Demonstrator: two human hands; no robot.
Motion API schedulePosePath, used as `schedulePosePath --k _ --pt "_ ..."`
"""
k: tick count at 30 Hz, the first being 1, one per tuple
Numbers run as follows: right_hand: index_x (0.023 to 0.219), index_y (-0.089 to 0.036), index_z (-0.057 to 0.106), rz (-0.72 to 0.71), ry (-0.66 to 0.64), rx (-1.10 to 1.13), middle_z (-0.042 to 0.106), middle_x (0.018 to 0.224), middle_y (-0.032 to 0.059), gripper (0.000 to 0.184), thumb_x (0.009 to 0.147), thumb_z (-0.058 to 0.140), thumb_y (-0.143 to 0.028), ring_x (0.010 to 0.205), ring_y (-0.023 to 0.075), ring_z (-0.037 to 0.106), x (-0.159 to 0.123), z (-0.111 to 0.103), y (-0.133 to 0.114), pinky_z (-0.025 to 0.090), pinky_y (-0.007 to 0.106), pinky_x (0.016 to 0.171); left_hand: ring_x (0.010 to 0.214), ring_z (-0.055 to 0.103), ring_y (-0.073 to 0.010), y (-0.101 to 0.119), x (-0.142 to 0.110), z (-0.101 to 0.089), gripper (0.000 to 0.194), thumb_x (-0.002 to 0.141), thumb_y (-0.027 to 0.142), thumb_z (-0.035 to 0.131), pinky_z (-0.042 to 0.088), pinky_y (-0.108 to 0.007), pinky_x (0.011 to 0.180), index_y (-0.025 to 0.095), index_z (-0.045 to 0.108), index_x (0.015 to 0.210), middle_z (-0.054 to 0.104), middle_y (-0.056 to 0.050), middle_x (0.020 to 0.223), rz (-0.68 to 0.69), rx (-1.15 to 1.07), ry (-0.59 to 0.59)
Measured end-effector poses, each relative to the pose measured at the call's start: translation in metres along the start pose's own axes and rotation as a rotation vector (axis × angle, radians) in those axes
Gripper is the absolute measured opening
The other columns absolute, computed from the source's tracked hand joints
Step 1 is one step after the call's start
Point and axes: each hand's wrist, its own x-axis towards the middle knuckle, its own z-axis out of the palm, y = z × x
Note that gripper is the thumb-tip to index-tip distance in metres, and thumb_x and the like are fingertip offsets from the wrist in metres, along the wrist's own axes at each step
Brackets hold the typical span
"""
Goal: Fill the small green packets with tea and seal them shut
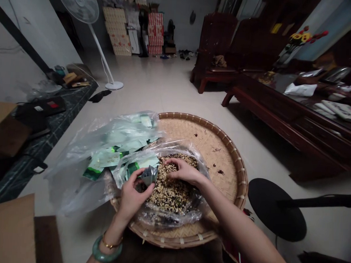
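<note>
My left hand [134,195], with a green bangle at the wrist, grips a small silvery foil packet [149,175] whose top looks spread apart. Beside it, my right hand [184,171] reaches into a heap of dried flaky mix [169,191], pale bits among dark ones, its fingertips curled at the surface. Whether those fingers pinch any of the mix is too small to tell. A clear plastic bag [171,221], pulled wide, holds the heap on a round woven bamboo tray [229,155]. Green packets [104,159] lie left of the heap in a large translucent bag [74,185].
A standing fan [114,85] is at the back left, before stacked boxes [117,30]. Dark wooden furniture [269,116] lines the right. A round black base [276,209] sits right of the tray, and cardboard [10,229] lies at lower left.
</note>
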Motion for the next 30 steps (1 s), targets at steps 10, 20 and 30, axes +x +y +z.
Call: schedulePosePath --k 10,20,30 --pt "0.097 -0.02 0.059 0.053 -0.03 0.729 0.064 0.085 -0.0017 0.04 0.061 0.076 -0.014 0.074 0.0116 0.062 -0.035 0.0 -0.023 0.047 0.028 0.076 0.078 0.066 -0.0171 0.009 -0.002 0.006 0.037 0.071 0.026 0.066 0.057 -0.031 0.07 0.018 0.059 0.107 0.066 -0.007 0.102 0.163 0.166 -0.034" --pt "0.098 -0.023 0.066 -0.154 0.083 0.698 0.065 0.106 0.0054 0.042 0.082 0.053 -0.059 0.106 0.0229 0.056 -0.049 0.02 -0.059 0.038 0.041 0.099 0.082 0.063 -0.0191 0.023 -0.002 0.024 0.043 0.066 0.017 0.067 0.055 -0.029 0.066 0.019 0.059 0.107 0.064 -0.006 0.1 0.214 0.231 -0.002" --pt "0.117 -0.026 0.061 -0.236 0.009 0.435 0.056 0.131 0.0058 0.049 0.091 0.038 -0.06 0.129 0.0209 0.042 -0.058 0.023 -0.057 0.023 0.042 0.113 0.079 0.063 -0.0184 0.018 -0.001 0.024 0.045 0.066 0.02 0.069 0.055 -0.031 0.066 0.019 0.059 0.11 0.063 -0.006 0.101 0.164 0.209 -0.009"
